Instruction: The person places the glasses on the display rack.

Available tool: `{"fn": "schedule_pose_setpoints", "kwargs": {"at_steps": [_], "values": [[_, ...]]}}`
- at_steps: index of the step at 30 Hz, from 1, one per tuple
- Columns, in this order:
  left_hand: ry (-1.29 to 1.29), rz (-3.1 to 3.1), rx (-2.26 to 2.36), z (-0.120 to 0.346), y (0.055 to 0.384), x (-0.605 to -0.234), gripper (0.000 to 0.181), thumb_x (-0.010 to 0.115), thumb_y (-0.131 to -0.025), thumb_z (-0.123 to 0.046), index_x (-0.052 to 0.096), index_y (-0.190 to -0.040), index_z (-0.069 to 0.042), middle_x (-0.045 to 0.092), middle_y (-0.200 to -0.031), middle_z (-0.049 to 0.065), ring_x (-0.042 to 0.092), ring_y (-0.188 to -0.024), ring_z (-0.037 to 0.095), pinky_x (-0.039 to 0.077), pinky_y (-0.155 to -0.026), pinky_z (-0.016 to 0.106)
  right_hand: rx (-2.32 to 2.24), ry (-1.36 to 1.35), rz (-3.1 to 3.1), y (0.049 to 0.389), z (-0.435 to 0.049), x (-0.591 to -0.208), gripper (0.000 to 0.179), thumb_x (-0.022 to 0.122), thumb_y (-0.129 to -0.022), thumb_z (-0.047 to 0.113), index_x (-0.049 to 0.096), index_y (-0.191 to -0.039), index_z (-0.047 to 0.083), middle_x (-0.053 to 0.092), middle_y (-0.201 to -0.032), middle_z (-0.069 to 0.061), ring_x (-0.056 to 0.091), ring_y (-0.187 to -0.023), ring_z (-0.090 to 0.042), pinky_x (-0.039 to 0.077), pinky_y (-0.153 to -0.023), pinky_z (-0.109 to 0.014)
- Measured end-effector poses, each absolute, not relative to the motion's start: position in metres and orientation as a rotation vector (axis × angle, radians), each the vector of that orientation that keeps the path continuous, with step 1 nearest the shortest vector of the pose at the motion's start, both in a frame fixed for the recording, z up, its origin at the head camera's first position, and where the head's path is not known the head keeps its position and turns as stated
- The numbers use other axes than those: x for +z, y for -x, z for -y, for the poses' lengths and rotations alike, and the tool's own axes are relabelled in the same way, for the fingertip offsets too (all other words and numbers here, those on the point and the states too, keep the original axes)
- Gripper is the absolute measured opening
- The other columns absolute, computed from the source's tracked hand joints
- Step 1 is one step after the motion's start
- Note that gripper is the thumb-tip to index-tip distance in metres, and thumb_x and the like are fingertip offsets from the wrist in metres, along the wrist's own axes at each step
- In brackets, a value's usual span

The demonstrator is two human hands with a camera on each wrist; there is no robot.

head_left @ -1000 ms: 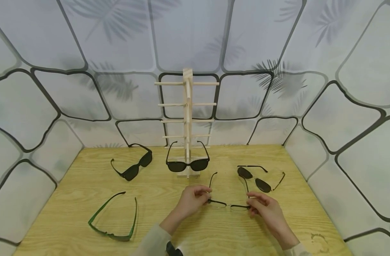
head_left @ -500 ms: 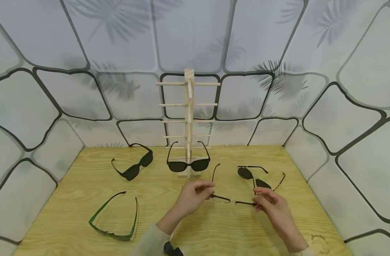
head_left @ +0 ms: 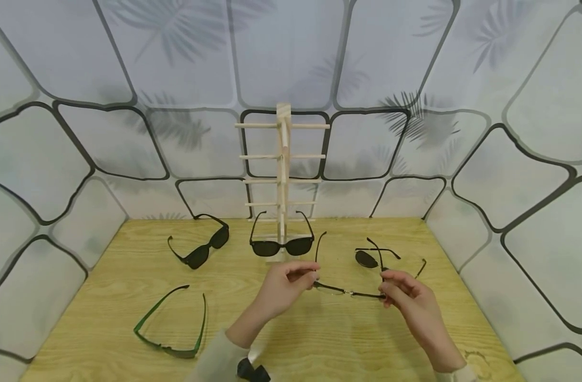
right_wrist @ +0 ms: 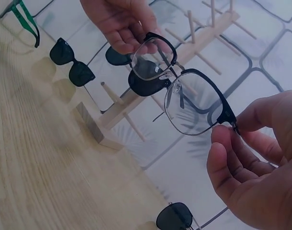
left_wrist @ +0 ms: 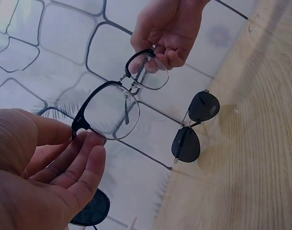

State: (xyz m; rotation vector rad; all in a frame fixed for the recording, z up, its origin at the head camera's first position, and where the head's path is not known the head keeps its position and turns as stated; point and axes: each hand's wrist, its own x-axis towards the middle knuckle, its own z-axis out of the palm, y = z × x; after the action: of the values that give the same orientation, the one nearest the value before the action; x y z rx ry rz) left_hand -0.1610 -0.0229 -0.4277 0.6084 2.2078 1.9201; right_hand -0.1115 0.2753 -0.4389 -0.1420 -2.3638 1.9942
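Hanging in midair, one pair of clear browline eyeglasses [head_left: 349,293] is pinched by the left hand [head_left: 283,287] and the right hand [head_left: 412,301], one at each hinge corner.
Both are stretched forward, their grips narrow, the bridge midway between; around are seen one wooden display stand [head_left: 283,170], three pairs of dark sunglasses [head_left: 197,257] and one green-framed pair [head_left: 181,353].
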Motion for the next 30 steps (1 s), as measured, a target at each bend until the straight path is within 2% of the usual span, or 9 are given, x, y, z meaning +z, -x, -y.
{"fn": "schedule_pose_setpoints", "kwargs": {"at_steps": [2,10,12,19,25,30], "values": [[-0.608,-2.202,1.934,0.025,0.161,-0.426,0.026,0.069,-0.103,-0.013,0.076,-0.126,-0.003,0.077,-0.113,0.023,0.076,-0.091,0.018,0.062,-0.078,0.020,1.982,0.127,2.367,0.112,-0.274,-0.436,0.031,0.070,-0.104,0.021,0.068,-0.129,0.003,0.075,-0.101,0.003,0.071,-0.082,-0.014,0.064,-0.074,-0.030],[-0.681,-2.204,1.994,0.033,0.161,-0.416,0.025,0.070,-0.103,-0.010,0.075,-0.125,0.000,0.077,-0.109,0.025,0.076,-0.088,0.016,0.066,-0.082,0.035,1.964,0.067,2.365,0.118,-0.268,-0.426,0.031,0.069,-0.105,0.020,0.068,-0.129,0.002,0.075,-0.102,0.003,0.071,-0.083,-0.014,0.064,-0.074,-0.030],[-0.682,-2.208,2.002,0.036,0.160,-0.414,0.026,0.070,-0.103,-0.011,0.075,-0.125,0.000,0.077,-0.110,0.024,0.076,-0.087,0.013,0.066,-0.082,0.035,1.965,0.053,2.366,0.120,-0.266,-0.424,0.031,0.069,-0.105,0.021,0.068,-0.130,0.001,0.075,-0.102,0.003,0.071,-0.084,-0.014,0.064,-0.075,-0.030],[-0.670,-2.201,2.048,0.044,0.157,-0.405,0.027,0.070,-0.102,-0.011,0.075,-0.126,0.001,0.078,-0.111,0.022,0.077,-0.089,0.015,0.065,-0.082,0.028,1.948,0.009,2.380,0.127,-0.261,-0.416,0.033,0.070,-0.104,0.023,0.068,-0.131,0.002,0.076,-0.102,0.002,0.072,-0.086,-0.015,0.065,-0.075,-0.032],[-0.657,-2.233,2.050,0.050,0.156,-0.400,0.026,0.070,-0.103,-0.013,0.076,-0.125,0.000,0.079,-0.109,0.021,0.074,-0.084,0.006,0.066,-0.083,0.036,1.937,-0.017,2.402,0.129,-0.254,-0.408,0.032,0.070,-0.104,0.023,0.069,-0.130,0.005,0.076,-0.102,0.001,0.073,-0.088,-0.015,0.065,-0.076,-0.033],[-0.640,-2.234,2.072,0.054,0.155,-0.399,0.026,0.071,-0.102,-0.012,0.076,-0.125,0.000,0.079,-0.109,0.021,0.074,-0.083,0.006,0.066,-0.082,0.032,1.942,-0.043,2.406,0.131,-0.250,-0.405,0.033,0.071,-0.104,0.025,0.069,-0.131,0.005,0.076,-0.101,0.001,0.073,-0.089,-0.016,0.065,-0.076,-0.034]]}}
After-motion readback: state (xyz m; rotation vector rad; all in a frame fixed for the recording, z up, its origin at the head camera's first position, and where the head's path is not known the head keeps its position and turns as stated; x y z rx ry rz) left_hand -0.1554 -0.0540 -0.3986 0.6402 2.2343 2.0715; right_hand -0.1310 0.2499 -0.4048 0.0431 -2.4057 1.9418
